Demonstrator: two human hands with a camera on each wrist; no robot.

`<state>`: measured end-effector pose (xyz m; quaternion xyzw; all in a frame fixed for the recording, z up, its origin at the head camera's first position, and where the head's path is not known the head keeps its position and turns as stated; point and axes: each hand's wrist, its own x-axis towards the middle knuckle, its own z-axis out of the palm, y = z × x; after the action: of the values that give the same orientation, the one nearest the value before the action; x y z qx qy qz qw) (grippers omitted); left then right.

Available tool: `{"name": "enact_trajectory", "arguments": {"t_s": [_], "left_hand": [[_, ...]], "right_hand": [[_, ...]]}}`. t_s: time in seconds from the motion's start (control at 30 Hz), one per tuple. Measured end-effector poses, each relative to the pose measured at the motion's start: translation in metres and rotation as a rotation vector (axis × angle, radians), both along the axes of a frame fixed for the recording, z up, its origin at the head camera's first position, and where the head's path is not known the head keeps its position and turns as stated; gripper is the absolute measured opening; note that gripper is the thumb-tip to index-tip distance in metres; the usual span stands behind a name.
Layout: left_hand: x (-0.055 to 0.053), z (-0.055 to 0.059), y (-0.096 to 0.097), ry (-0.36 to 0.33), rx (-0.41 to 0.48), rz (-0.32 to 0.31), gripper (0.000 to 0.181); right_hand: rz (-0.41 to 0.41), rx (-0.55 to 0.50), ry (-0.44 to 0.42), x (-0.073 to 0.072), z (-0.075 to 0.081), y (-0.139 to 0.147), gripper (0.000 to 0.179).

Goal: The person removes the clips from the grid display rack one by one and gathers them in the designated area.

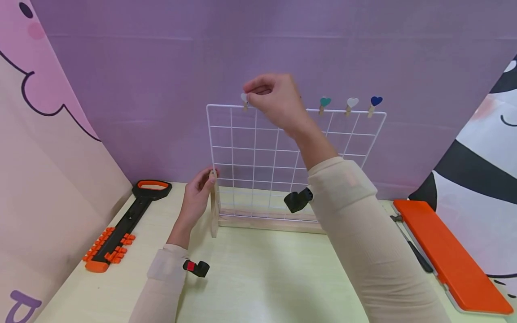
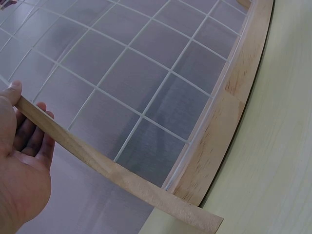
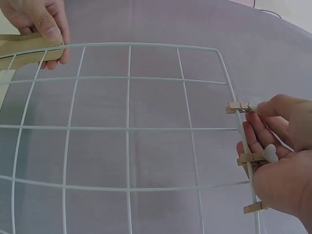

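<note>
In the head view, the right hand pinches a white heart clothespin at the top wire of a white wire grid panel, near its left corner, while the left hand grips the wooden upright on that side. Farther along the same wire stand a teal heart clothespin, another white heart clothespin and a dark blue heart clothespin; the panel stands on the worktop. If the left hand slackened while the right pressed on the top wire, the panel could probably rock or tip. In the left wrist view, the thumb and fingers bracket the upright's upper end, well above the wooden base bar; a sideways pull there might work the upright loose from the wire. In the right wrist view, the pinched clothespin straddles the edge wire, and 2 more clothespins sit close by, 1 with a white heart beside the palm. A careless withdrawal could knock that neighbour askew, and a release with the peg's jaws poorly seated could let it twist or drop.
</note>
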<state>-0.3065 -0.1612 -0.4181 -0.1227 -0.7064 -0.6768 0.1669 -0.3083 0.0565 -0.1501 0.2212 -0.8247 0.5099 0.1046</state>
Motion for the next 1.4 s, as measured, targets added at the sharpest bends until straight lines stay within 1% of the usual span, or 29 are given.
{"name": "enact_trajectory", "arguments": {"t_s": [0.13, 0.23, 0.4, 0.6, 0.77, 0.87, 1.03, 1.13, 1.27, 1.4], "left_hand": [[0.001, 0.001, -0.002, -0.014, -0.007, 0.009, 0.042], [0.001, 0.001, -0.003, -0.020, -0.008, 0.010, 0.043], [0.000, 0.000, -0.003, -0.027, -0.011, 0.007, 0.044], [0.001, 0.001, -0.002, -0.004, -0.003, 0.010, 0.043], [0.002, 0.002, -0.001, 0.002, -0.016, 0.010, 0.042], [0.002, 0.003, -0.001, 0.001, -0.019, 0.005, 0.042], [0.002, 0.003, -0.003, -0.001, -0.007, -0.002, 0.043], [0.002, 0.003, -0.003, -0.004, -0.001, -0.006, 0.044], [0.002, 0.003, -0.004, -0.019, -0.013, 0.009, 0.044], [0.002, 0.002, -0.004, -0.026, -0.017, 0.012, 0.044]], "right_hand": [[-0.039, 0.091, -0.007, 0.002, 0.002, -0.001, 0.019], [-0.059, 0.110, -0.004, 0.002, 0.002, -0.003, 0.019], [-0.090, 0.098, 0.028, 0.000, 0.000, -0.005, 0.018], [-0.111, 0.062, 0.099, -0.002, -0.006, -0.006, 0.017], [-0.120, -0.019, 0.145, -0.002, -0.008, -0.005, 0.017], [-0.103, -0.078, 0.161, -0.002, -0.006, -0.004, 0.016], [-0.049, -0.125, 0.156, 0.002, 0.000, -0.001, 0.016], [-0.014, -0.157, 0.142, 0.006, 0.004, 0.001, 0.017], [0.030, -0.187, 0.137, 0.013, 0.007, 0.006, 0.017], [0.053, -0.216, 0.152, 0.019, 0.010, 0.013, 0.018]]}}
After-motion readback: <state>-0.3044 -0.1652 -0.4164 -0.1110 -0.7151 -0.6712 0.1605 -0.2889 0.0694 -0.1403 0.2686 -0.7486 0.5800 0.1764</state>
